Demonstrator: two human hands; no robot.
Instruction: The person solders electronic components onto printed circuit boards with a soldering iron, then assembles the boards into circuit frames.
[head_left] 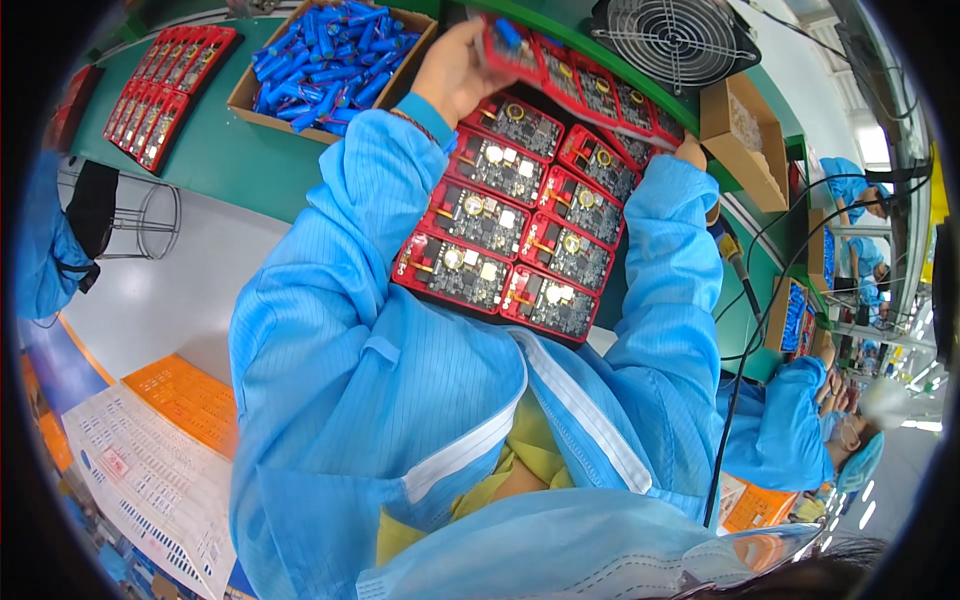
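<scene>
My left hand [455, 72] grips the left end of a row of red cases with circuit boards [598, 92], its fingers closed on the red edge. At the other end of that row is my right hand [690, 153], mostly hidden by the sleeve and the row, so its fingers do not show clearly. The row is tilted and lifted at its left end. A blue cylinder [508, 34] lies at its left end. Below it, close to my chest, two columns of red cases with dark circuit boards [475, 222] lie face up; round gold-ringed parts show on the boards.
A cardboard box of blue cylindrical cells [335, 60] stands left on the green table [225, 150], beside more red cases [165, 95]. A metal-grilled fan [675, 40] and an open cardboard box [745, 140] are at the far right. Black cables [745, 360] hang right; co-workers sit nearby.
</scene>
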